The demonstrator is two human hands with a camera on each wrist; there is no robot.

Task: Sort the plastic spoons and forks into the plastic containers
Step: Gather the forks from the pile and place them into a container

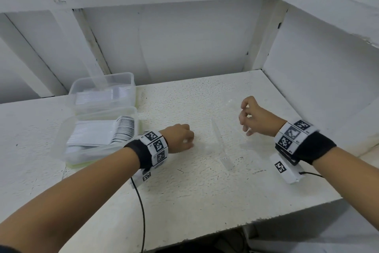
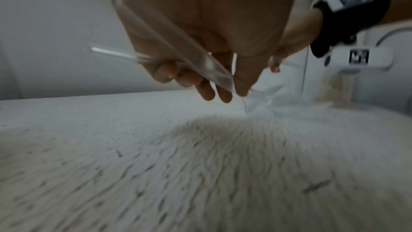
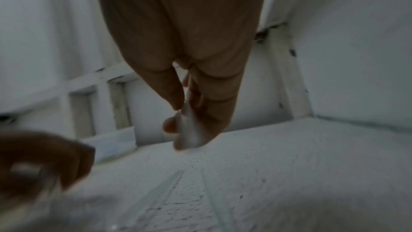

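Two clear plastic containers stand at the left: the far one [image 1: 102,88] and the near one [image 1: 96,135], each with stacked clear utensils inside. My left hand [image 1: 187,141] hovers low over the table just right of the near container. In the left wrist view its fingers [image 2: 200,85] curl round a clear utensil [image 2: 178,54]. Further right, my right hand [image 1: 245,118] is raised and pinches another clear utensil [image 3: 189,133] between thumb and fingertips. Between the hands, more clear utensils [image 1: 222,150] lie on the table. Spoon or fork is too blurred to tell.
The white textured table [image 1: 184,201] sits in a white corner, with walls behind and to the right. Its front edge runs diagonally at the lower right. A black cable [image 1: 141,207] trails from my left wrist toward the front edge.
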